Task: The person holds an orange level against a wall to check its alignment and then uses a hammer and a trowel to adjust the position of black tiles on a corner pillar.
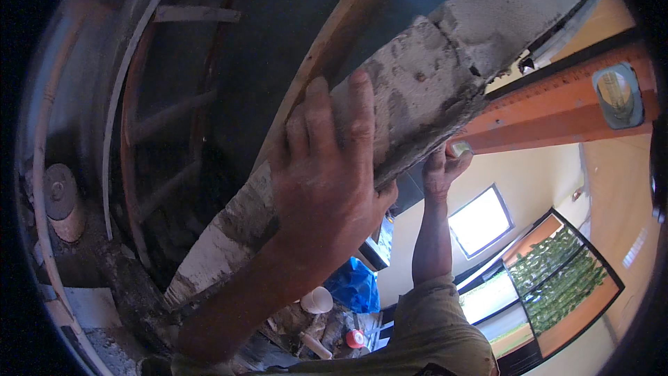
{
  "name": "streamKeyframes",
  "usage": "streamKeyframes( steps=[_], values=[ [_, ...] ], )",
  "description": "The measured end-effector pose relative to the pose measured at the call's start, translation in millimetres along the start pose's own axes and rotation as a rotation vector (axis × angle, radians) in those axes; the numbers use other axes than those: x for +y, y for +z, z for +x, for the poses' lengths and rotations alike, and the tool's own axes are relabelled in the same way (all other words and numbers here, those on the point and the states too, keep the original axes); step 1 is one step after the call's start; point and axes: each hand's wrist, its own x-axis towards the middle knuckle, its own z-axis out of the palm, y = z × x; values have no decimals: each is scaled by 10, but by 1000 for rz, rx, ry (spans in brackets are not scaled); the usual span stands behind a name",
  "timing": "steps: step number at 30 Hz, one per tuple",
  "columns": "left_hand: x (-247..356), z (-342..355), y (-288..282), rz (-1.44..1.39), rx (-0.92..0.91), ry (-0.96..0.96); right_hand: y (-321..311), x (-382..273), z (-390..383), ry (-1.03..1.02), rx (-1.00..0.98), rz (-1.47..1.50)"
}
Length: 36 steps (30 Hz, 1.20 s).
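My left hand (323, 160) rests across the rough, plaster-covered top of a low wall (424, 73). Its fingers are stretched out over the surface, and the thumb lies down over the near edge. Farther right, my right hand (438, 174) is raised and closed at the near end of an orange spirit level (546, 115). The level reaches from that hand to the right, beside the wall. A large vial window shows near its far end, a smaller one near my fingers. The fingertips of my right hand are partly hidden.
Left of the wall are a wooden ladder-like frame (132, 125), a wooden beam (334, 28) and a round grey-topped cylinder (62, 198). Below lie a blue plastic bag (355, 285), a white cup (317, 300) and a red-and-white object (355, 339). An open window (557, 285) is at the right.
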Motion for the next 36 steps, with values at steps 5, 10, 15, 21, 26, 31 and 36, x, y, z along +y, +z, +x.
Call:
streamKeyframes(
  steps=[5, 10, 15, 21, 26, 31, 36],
  values=[
    [-10, 14, -40, 9, -6, 6, 45, -29, 0, 52, -53, 66],
    [-3, -26, -36, -65, -60, -4, -37, -68, 4, 36, -71, 10],
    [34, -40, -8, -13, -31, 4, 17, -273, -6, 172, -13, -17],
    [5, -25, 72, 60, -5, 16, 45, -364, 80, 243, -77, 11],
    [-77, 16, 71, 8, -35, 45, 5, -593, 111, 98, 34, 9],
    [72, -9, -159, -42, -27, 21, -391, -1056, -9, 121, 170, -32],
    [357, -172, -739, -349, -42, -63, -721, -1273, -315, 262, 91, 42]
  ],
)
